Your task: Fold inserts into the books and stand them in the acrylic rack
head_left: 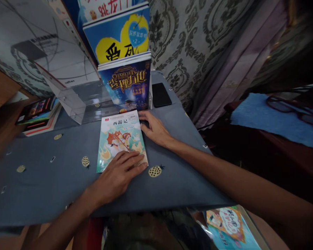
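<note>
A thin paperback with a teal and white illustrated cover [120, 135] lies face up on the cloth-covered table. Across its lower right part rests my left hand [122, 173], palm down with fingers stretched out, hiding some of the cover. My right hand [155, 130] is at the upper right edge of the same book. Its fingertips reach the edge, and thumb and fingers look apart. Behind the book, a clear acrylic stand [91, 107] holds several upright books, the front one a dark blue book [130, 83].
A black phone [161, 94] lies right of the stand. At the left is a stack of books [40, 114]. The table's cloth [67, 177] has a pineapple print. Below the front edge, more books [232, 225] sit near my lap. Glasses lie on a blue cloth [266, 121] at the right.
</note>
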Tool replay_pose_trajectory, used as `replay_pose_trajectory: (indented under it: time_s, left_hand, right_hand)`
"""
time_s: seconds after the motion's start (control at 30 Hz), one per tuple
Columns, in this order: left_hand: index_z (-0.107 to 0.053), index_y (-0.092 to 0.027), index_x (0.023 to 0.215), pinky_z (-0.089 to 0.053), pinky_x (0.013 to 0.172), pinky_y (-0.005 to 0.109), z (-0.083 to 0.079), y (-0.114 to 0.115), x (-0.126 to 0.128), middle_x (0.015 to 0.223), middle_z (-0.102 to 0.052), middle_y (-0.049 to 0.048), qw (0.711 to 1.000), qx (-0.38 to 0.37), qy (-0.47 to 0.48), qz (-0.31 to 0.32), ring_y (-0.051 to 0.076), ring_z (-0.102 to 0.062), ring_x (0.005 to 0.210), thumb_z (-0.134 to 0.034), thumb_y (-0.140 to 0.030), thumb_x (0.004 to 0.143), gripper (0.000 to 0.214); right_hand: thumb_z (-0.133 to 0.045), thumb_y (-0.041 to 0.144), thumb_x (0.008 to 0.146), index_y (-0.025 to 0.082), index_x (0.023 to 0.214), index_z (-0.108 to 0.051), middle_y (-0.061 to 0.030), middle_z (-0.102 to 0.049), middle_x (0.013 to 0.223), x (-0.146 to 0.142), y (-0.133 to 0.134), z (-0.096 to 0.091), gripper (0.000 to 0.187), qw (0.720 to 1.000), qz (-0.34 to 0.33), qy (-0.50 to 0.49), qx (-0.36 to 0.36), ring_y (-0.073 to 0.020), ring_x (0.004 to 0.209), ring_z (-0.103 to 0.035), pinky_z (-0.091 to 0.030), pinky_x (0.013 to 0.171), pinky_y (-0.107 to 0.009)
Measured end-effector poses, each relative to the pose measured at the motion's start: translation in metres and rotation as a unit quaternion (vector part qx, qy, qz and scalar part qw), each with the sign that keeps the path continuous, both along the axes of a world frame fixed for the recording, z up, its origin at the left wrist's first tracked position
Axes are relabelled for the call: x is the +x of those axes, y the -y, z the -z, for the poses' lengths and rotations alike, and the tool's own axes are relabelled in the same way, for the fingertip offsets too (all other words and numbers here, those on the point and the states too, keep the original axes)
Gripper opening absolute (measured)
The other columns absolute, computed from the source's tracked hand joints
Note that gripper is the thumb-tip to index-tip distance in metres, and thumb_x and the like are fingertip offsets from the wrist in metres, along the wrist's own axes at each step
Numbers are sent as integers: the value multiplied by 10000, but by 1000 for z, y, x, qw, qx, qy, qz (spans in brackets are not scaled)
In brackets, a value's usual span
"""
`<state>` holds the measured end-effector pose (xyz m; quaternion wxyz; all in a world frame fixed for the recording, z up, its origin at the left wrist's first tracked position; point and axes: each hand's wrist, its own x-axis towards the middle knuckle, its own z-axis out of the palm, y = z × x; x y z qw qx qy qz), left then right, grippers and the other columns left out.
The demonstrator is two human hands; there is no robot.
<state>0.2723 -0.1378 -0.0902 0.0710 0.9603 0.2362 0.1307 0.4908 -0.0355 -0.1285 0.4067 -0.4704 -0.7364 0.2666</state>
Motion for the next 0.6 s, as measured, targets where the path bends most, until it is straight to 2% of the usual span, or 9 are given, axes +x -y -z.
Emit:
replay_pose_trajectory:
  time_s: [0.13,0.27,0.4,0.6]
  left_hand:
    - [-509,-182,1407,-507,1057,495,4,10,0,1368,-634,112,999,30,1,-19,254,-521,1335,-414,6,906,544]
    - [-449,-189,1474,-494,1079,501,9,19,-8,1399,-610,126,998,40,-11,-42,258,-488,1376,-376,-9,926,582]
    - [-444,-205,1491,-508,1066,494,11,25,-27,1371,-632,129,997,42,11,-64,253,-523,1345,-367,-25,945,580]
    - [-462,-249,1493,-530,1035,448,15,33,-65,1332,-658,110,991,53,53,-111,245,-573,1284,-392,-43,961,575]
  right_hand:
    - [-536,196,864,199,1303,-524,-124,-663,1263,-1,1,2,439,999,-11,39,22,-311,1194,-588,-461,1021,-522]
    - [-555,188,852,201,1224,-608,-115,-680,1204,-1,1,3,376,996,-2,78,32,-310,1154,-588,-471,1001,-516]
    - [-557,185,859,227,1152,-655,-87,-696,1162,0,-1,4,311,995,-14,82,52,-299,1147,-589,-463,1017,-510]
    - [-541,191,877,228,1137,-671,-101,-696,1174,1,-2,5,293,994,-21,93,56,-305,1138,-594,-459,1018,-528]
